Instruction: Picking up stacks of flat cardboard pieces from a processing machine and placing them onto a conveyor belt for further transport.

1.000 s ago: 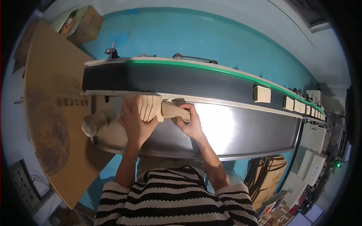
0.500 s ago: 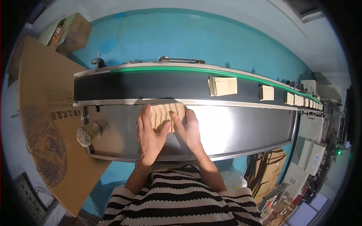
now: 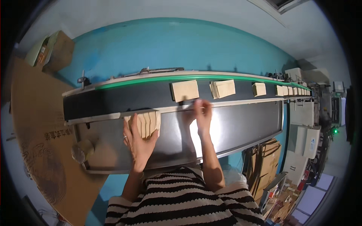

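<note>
My left hand [image 3: 139,142] is closed round a stepped stack of tan paper pieces [image 3: 146,122], thumb on the near side and fingers at its left. The stack is above the metal tray, by the conveyor's near rail. My right hand [image 3: 204,113] is over that rail, its fingers smeared by motion; no thing shows in them. Just beyond it, a tan paper bundle [image 3: 185,90] lies flat on the dark conveyor belt [image 3: 132,92]. A second bundle [image 3: 223,89], slightly fanned, lies to its right.
More tan bundles [image 3: 259,89] run rightward along the belt beside a green guide strip [image 3: 143,81]. Under my arms is a shallow metal tray [image 3: 241,122]. A roll-shaped object [image 3: 82,151] stands at its left end, beside a large cardboard sheet [image 3: 39,124]. Flattened cartons [image 3: 266,162] lean at right.
My right hand has left the stack and moved right to the belt's edge. Another bundle now lies on the belt. My left hand alone keeps the stack, further left in view.
</note>
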### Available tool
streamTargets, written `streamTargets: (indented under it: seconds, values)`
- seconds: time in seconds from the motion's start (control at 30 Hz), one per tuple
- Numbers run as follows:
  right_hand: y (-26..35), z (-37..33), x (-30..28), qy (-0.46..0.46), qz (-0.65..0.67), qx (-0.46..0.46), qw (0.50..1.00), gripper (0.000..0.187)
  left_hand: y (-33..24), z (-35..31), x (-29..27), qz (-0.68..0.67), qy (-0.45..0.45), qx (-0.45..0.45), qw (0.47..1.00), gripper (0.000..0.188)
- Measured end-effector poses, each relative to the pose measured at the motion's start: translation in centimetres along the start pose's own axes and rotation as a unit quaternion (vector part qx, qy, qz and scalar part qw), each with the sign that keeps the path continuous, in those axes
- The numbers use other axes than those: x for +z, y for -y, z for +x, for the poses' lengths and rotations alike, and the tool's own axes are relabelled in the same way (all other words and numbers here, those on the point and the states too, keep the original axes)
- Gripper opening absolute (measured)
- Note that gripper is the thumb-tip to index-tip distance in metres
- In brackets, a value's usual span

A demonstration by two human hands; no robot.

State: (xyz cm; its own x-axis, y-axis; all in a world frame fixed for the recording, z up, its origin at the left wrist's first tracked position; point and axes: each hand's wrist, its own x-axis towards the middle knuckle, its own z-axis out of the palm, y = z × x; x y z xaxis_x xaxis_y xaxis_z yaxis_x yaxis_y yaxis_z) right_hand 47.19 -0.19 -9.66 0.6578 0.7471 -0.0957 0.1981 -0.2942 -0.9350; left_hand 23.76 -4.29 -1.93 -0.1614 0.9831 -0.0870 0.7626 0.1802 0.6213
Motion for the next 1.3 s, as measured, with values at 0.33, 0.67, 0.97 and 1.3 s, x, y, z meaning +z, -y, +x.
streamTargets:
  seconds: [0.33, 0.67, 0.97, 1.3]
  values:
    - [2.7, -4.2, -0.8, 0.058, 0.040, 0.109, 0.992, 0.064, 1.2, 0.3, -0.1, -0.052, -0.001, 0.030, 0.998, 0.087]
    - [3.5, -9.4, 2.7, 0.306, 0.048, 0.153, 0.938, 0.046, 1.1, 0.8, -0.5, -0.108, 0.002, 0.032, 0.994, 0.090]
    - [5.6, -9.1, 4.5, 0.282, -0.022, 0.057, 0.958, 0.043, 1.6, 0.9, 0.4, -0.233, 0.065, 0.032, 0.970, 0.091]
    - [4.7, -4.7, 3.0, 0.209, 0.219, 0.223, 0.927, 0.045, 1.3, 1.5, -0.2, -0.230, 0.040, 0.002, 0.972, 0.089]
